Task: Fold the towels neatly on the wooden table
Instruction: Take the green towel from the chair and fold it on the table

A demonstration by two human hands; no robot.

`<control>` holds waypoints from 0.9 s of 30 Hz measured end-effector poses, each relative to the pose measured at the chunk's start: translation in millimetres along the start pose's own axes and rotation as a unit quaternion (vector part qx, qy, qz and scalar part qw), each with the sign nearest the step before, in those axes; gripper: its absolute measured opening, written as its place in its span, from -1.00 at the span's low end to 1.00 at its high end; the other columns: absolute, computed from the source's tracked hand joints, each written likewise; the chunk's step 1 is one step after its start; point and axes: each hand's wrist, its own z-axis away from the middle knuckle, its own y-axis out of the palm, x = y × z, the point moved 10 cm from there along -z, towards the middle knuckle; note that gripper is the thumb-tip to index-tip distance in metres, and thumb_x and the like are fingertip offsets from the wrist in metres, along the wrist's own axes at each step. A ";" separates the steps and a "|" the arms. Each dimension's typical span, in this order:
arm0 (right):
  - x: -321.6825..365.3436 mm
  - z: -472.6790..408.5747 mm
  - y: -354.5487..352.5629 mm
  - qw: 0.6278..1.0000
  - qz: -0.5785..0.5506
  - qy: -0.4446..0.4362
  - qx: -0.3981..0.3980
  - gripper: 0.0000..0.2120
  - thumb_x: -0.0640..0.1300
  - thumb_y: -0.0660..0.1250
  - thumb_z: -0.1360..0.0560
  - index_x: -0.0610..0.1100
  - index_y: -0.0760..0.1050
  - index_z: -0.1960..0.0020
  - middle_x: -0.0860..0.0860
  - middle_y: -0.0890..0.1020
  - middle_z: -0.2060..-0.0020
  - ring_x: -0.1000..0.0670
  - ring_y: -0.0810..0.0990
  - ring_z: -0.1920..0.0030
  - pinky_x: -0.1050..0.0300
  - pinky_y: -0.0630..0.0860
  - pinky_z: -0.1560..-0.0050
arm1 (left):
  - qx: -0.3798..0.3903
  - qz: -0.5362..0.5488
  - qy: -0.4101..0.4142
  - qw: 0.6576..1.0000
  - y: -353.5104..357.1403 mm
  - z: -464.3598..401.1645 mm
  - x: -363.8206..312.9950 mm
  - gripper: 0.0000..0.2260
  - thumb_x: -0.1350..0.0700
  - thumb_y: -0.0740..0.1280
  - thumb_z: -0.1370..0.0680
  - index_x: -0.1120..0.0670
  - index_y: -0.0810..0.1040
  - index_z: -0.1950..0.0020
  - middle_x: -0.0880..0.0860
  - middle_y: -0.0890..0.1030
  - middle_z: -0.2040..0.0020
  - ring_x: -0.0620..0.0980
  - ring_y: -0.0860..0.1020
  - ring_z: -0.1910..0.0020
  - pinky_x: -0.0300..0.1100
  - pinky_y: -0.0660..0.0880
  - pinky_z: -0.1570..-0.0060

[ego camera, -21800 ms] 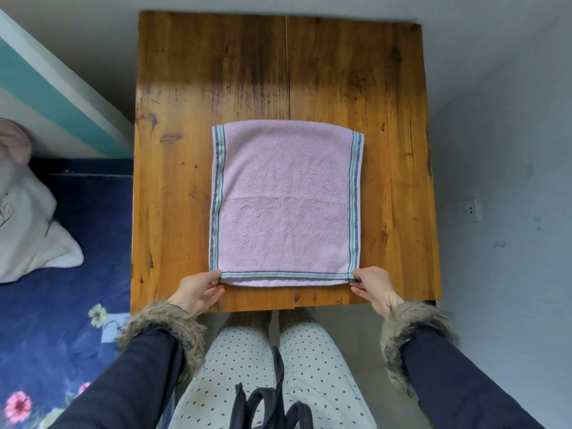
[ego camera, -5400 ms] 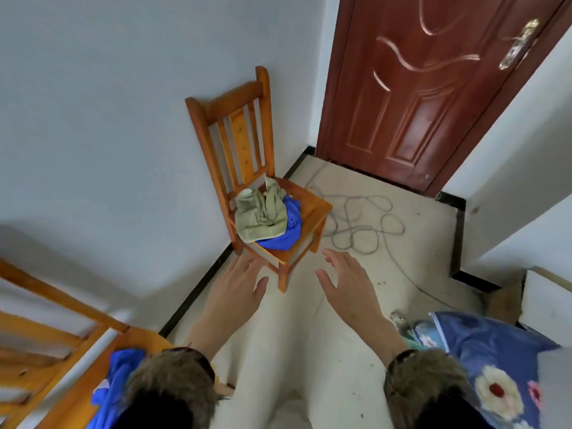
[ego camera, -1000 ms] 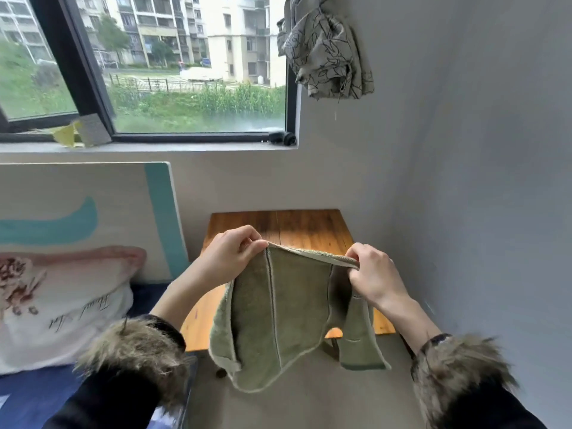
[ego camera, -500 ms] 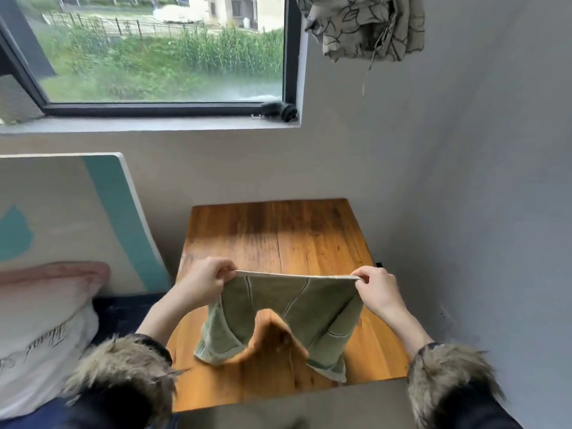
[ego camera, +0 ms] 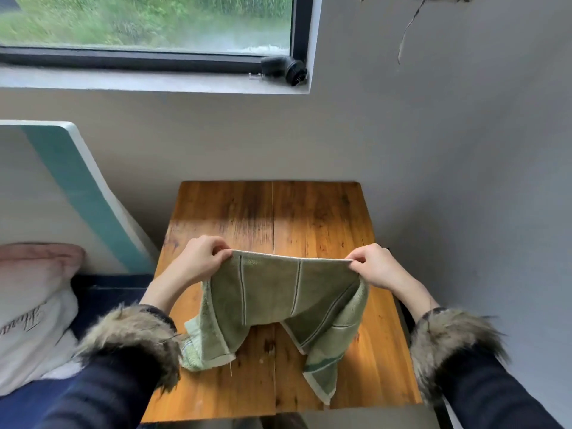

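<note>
A green towel [ego camera: 272, 292] with thin pale stripes hangs stretched between my hands above the wooden table [ego camera: 309, 218]. My left hand [ego camera: 201, 261] pinches its upper left corner and my right hand [ego camera: 374, 267] pinches the upper right corner. The top edge runs taut between them. The lower part droops in two uneven flaps over the table's near half; I cannot tell whether they touch the wood.
The table stands against a grey wall [ego camera: 464, 181] under a window [ego camera: 148, 23]. A white and teal headboard [ego camera: 77, 187] and a pillow [ego camera: 31, 305] on a blue bed lie to the left. A black object [ego camera: 284, 69] sits on the sill.
I have come closer to the table and the view has tilted down. The towel is held lower over the wood, still pinched at both top corners.
</note>
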 end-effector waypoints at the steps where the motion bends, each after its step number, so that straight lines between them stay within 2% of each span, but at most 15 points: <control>1: 0.6 -14.4 -2.5 1.000 0.002 0.003 -0.011 -0.82 -0.15 0.25 -0.55 -0.15 0.62 -0.02 -0.05 0.63 -0.02 0.04 0.49 0.03 0.17 0.42 -0.05 | -0.016 0.006 -0.004 1.000 -0.8 -14.3 2.9 -0.82 0.11 0.25 -0.57 0.15 0.61 0.02 0.10 0.62 0.02 0.01 0.51 0.08 -0.19 0.39 0.07; 4: -0.8 -66.7 -4.0 0.999 0.010 0.018 -0.047 -0.81 -0.15 0.26 -0.55 -0.17 0.63 0.01 -0.09 0.65 0.01 0.01 0.50 0.07 0.17 0.41 0.03 | -0.053 0.013 -0.007 0.998 3.1 -67.2 14.4 -0.84 0.15 0.26 -0.57 0.18 0.61 0.02 0.13 0.63 0.01 0.07 0.54 0.01 -0.15 0.41 0.01; 7: -2.4 -123.1 2.8 0.997 0.035 0.026 -0.066 -0.79 -0.16 0.22 -0.55 -0.14 0.63 -0.01 -0.11 0.66 0.00 -0.11 0.57 -0.02 0.16 0.42 0.06 | -0.074 0.004 -0.007 0.997 15.7 -129.1 32.3 -0.85 0.17 0.25 -0.56 0.17 0.60 0.02 0.15 0.63 0.00 0.13 0.55 -0.03 -0.10 0.43 -0.05; 11: -2.8 -180.6 6.0 0.995 0.026 0.038 -0.084 -0.71 -0.20 0.17 -0.55 -0.13 0.55 -0.20 -0.10 0.60 -0.17 -0.15 0.51 -0.21 0.06 0.42 -0.19 | -0.105 -0.016 -0.026 0.994 25.7 -194.1 44.1 -0.78 0.26 0.17 -0.55 0.16 0.56 -0.11 0.21 0.56 -0.06 0.21 0.50 -0.10 0.00 0.42 -0.14; 13: -1.8 -197.4 14.2 0.996 0.036 0.026 -0.081 -0.67 -0.16 0.19 -0.55 -0.12 0.47 -0.29 -0.11 0.56 -0.22 -0.15 0.47 -0.26 0.01 0.40 -0.25 | -0.112 -0.023 -0.015 0.993 40.1 -207.5 42.5 -0.72 0.28 0.16 -0.54 0.18 0.51 -0.20 0.22 0.51 -0.11 0.22 0.46 -0.12 0.04 0.41 -0.15; 15: -7.0 -200.9 37.3 0.997 0.036 0.025 -0.063 -0.67 -0.15 0.19 -0.56 -0.13 0.45 -0.31 -0.12 0.53 -0.24 -0.15 0.45 -0.27 0.01 0.37 -0.25 | -0.077 -0.028 0.020 0.996 73.7 -204.0 37.6 -0.70 0.29 0.18 -0.52 0.18 0.49 -0.23 0.20 0.50 -0.13 0.20 0.45 -0.11 0.03 0.42 -0.12; 18: -16.0 -189.1 99.0 1.000 0.012 0.028 -0.008 -0.68 -0.16 0.15 -0.59 -0.15 0.42 -0.33 -0.09 0.49 -0.29 -0.08 0.41 -0.31 0.03 0.31 -0.32 | 0.030 -0.032 0.072 0.996 147.0 -171.8 32.6 -0.70 0.25 0.22 -0.52 0.17 0.48 -0.25 0.15 0.50 -0.16 0.15 0.47 -0.13 0.00 0.44 -0.11; 21: -19.6 -175.2 169.4 0.997 -0.016 0.026 0.065 -0.60 -0.13 0.13 -0.60 -0.11 0.27 -0.43 -0.05 0.29 -0.44 -0.04 0.24 -0.43 0.04 0.17 -0.43 | 0.107 -0.089 0.095 0.986 212.7 -139.4 45.5 -0.65 0.18 0.31 -0.48 0.12 0.47 -0.27 0.14 0.49 -0.26 0.18 0.43 -0.29 0.09 0.38 -0.27; 24: -32.3 -168.6 214.3 0.991 0.062 0.026 0.115 -0.40 -0.01 0.15 -0.59 -0.01 -0.05 -0.53 -0.04 -0.09 -0.53 -0.07 -0.12 -0.52 -0.03 -0.09 -0.49 | 0.133 -0.175 0.096 0.971 243.5 -124.7 72.4 -0.48 -0.01 0.43 -0.39 0.04 0.45 -0.32 0.13 0.45 -0.35 0.20 0.39 -0.35 0.27 0.28 -0.26; 27: -52.6 -170.8 222.4 0.975 0.175 0.019 0.136 -0.23 0.17 0.20 -0.52 0.13 -0.26 -0.51 0.04 -0.34 -0.48 -0.08 -0.32 -0.49 -0.26 -0.16 -0.45 | 0.127 -0.226 0.115 0.959 247.9 -122.1 88.0 -0.43 -0.20 0.25 -0.46 -0.06 0.29 -0.43 0.06 0.32 -0.45 0.15 0.27 -0.43 0.32 0.23 -0.27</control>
